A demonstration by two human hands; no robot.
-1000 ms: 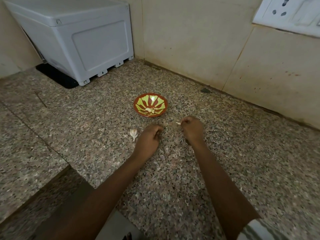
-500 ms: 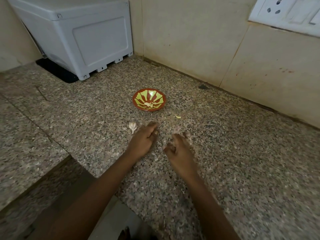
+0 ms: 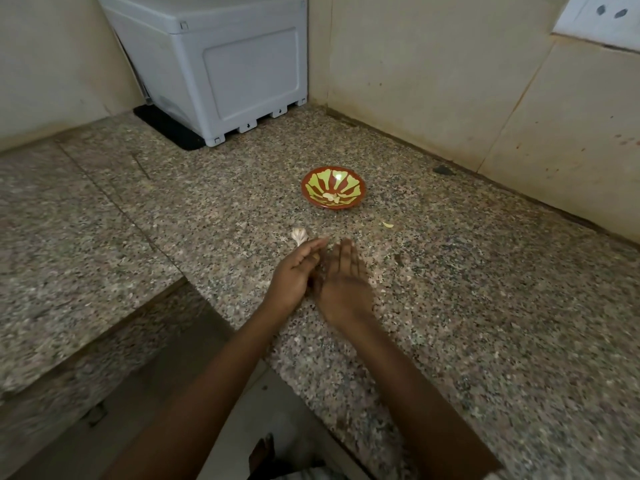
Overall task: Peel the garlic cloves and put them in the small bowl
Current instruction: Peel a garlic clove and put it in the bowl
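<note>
A small red bowl (image 3: pixel 333 188) with a yellow-green pattern sits on the granite counter and holds a few pale peeled cloves (image 3: pixel 330 197). Nearer to me lies a piece of garlic (image 3: pixel 299 234) with its papery skin on. Just below it my left hand (image 3: pixel 293 274) and my right hand (image 3: pixel 344 284) are side by side above the counter, fingers straight and pointing away from me, palms facing each other and nearly touching. The right hand is blurred. Nothing shows between the hands. A small pale scrap (image 3: pixel 388 224) lies to the right of the bowl.
A grey plastic box (image 3: pixel 221 64) stands in the back corner on a black mat (image 3: pixel 166 129). Tiled walls close the back and right. The counter (image 3: pixel 485 306) steps down at the left, and its front edge runs diagonally under my forearms. A wall socket (image 3: pixel 602 19) is at top right.
The right hand has left the scrap by the bowl, drawn back and opened out beside the left hand. The left hand's fingers have straightened. The view has tilted and moved.
</note>
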